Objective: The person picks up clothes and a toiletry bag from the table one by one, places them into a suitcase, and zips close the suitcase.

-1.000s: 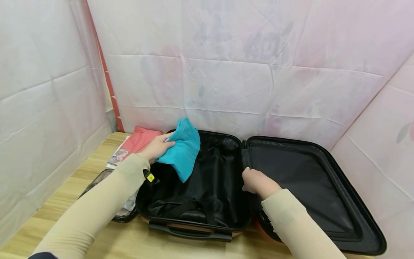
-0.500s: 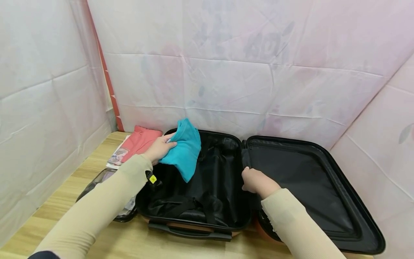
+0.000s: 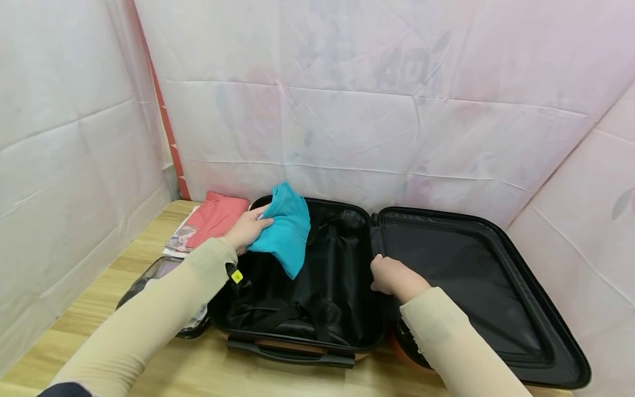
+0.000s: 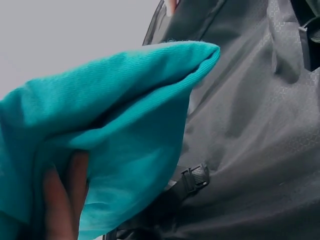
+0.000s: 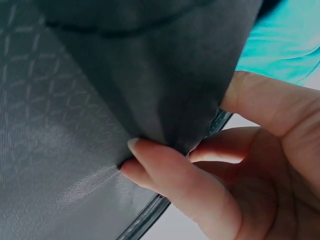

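Note:
A folded turquoise garment point(image 3: 284, 229) hangs from my left hand point(image 3: 249, 229) over the left half of an open black-lined suitcase point(image 3: 324, 325). Two fingers point(image 4: 59, 210) show against its cloth in the left wrist view; the thumb lies on top in the head view. At the hinge side, my right hand point(image 3: 394, 278) pinches the dark fabric lining point(image 5: 165, 100) between thumb and fingers. The suitcase lid point(image 3: 461, 275) lies folded out to the right, partly behind the right sleeve. A strap buckle point(image 4: 195, 177) shows inside the case below the garment.
Left of the suitcase lie a folded coral garment point(image 3: 218, 215) and a white printed one point(image 3: 181, 240). A clear bag with black edging point(image 3: 190, 332) sits nearer, mostly under the left sleeve. White sheeting point(image 3: 347, 110) walls the wooden surface point(image 3: 198, 369) behind and at both sides.
My left hand has shifted slightly to the right with the turquoise garment, whose lower corner swings right too. The right hand stays in place on the lining.

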Motion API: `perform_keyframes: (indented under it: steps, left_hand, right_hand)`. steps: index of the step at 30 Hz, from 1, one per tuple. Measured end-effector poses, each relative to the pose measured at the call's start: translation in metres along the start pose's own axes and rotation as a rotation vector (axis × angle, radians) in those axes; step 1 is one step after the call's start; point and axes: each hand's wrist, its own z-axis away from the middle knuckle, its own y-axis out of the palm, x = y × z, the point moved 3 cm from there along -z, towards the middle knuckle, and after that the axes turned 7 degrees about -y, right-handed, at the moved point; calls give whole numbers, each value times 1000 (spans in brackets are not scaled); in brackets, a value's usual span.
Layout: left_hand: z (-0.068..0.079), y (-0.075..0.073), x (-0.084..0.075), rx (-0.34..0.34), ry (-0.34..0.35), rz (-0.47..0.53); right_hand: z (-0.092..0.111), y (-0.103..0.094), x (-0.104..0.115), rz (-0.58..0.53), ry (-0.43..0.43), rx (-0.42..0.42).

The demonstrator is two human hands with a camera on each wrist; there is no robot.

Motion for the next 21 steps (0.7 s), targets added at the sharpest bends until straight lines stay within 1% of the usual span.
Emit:
perform_keyframes:
  steps: [5,7,10,12,13,16,21]
  left_hand:
    - [-2,2,0,3,-14,9]
    - [-2,4,0,14,-27,30]
    - [0,9,2,41,-35,61]
    - [1,11,4,46,-31,79]
    - [4,12,2,48,-32,87]
    - [3,13,4,35,-26,105]
    - [-1,16,5,29,-34,132]
  right_hand:
    - [1,-2,-1,6,4,5]
    - [1,-2,-2,1,7,12]
    - [1,0,-2,-4,9,19]
    - [1,1,-2,-6,5,18]
    - [0,1,-1,-6,2,16]
    - [0,1,0,-3,-5,9]
    - [0,-1,0,-5,-1,16]
